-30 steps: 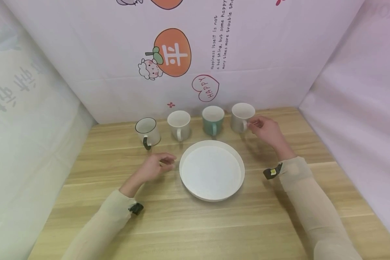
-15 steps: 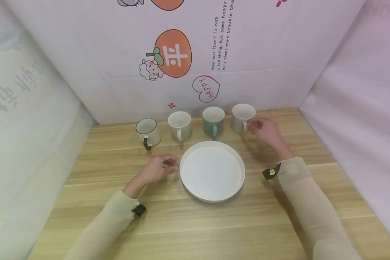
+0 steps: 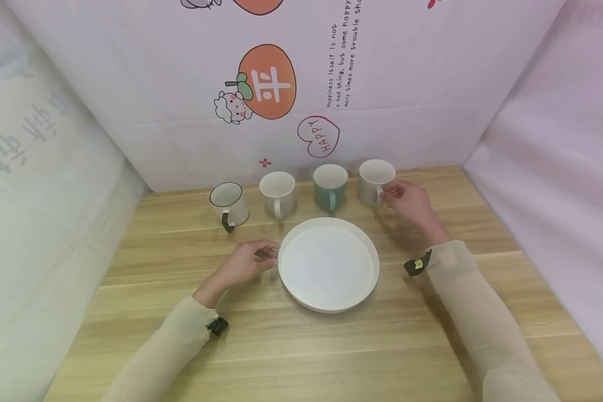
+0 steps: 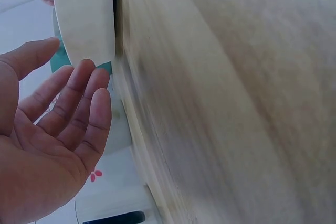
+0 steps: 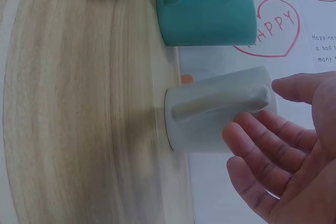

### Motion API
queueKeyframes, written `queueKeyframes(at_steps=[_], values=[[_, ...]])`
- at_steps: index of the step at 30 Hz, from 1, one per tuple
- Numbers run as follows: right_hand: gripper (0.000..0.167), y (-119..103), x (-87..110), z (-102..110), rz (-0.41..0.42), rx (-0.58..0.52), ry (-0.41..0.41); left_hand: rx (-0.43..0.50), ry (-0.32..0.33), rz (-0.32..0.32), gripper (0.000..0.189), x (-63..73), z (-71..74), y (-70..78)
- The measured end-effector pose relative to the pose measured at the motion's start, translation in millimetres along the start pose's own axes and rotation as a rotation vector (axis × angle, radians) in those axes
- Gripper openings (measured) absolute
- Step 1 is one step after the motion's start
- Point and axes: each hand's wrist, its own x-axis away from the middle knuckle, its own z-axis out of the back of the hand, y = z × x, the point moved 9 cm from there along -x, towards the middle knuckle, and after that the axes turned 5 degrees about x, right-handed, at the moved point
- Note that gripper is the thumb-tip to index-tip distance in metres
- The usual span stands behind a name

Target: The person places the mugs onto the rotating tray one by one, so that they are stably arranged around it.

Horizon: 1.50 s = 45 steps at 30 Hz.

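At the left rim of a round white tray (image 3: 301, 297) is my left hand (image 3: 246, 262). Its fingers are relaxed and slightly bent, and the left wrist view shows the fingertips right by the tray's side wall, gripping nothing. My right hand (image 3: 412, 204) is at the handle of the rightmost mug, a pale grey-white one (image 3: 369, 191). In the right wrist view the thumb is just off the upper end of the handle (image 5: 220, 102), with the loosely bent fingers spread beside it. The mug stands upright on the table.
Left of that mug stand a teal mug (image 3: 326, 195), a plain white mug (image 3: 281, 202) and a white mug with a black rim and handle (image 3: 236, 211), all in a row along the printed back curtain (image 3: 402, 111). White curtains flank the wooden table (image 3: 306, 357).
My left hand has moved right, up to the tray's rim. My right hand has stayed at the pale mug's handle with barely any shift. Mugs and tray have not moved.
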Motion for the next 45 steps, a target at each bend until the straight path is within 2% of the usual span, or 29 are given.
queueKeyframes(at_steps=[7,24,34,45], values=[[0.040,1,-2.7,-4,0.003,0.006,-0.010,-0.004,-0.002,-0.001,0.043,-0.2,-3.7,-1.1],[0.037,6,-6.1,-5,0.020,0.021,0.028,-0.031,-0.029,0.025,0.047,0.7,-9.0,-9.2],[0.027,14,-7.8,-3,-0.003,-0.030,0.012,-0.057,-0.057,0.033,0.048,2.4,-10.0,-10.5],[0.031,15,-8.0,3,0.004,-0.044,0.027,-0.057,-0.063,0.029,0.049,1.0,-10.1,-11.7]])
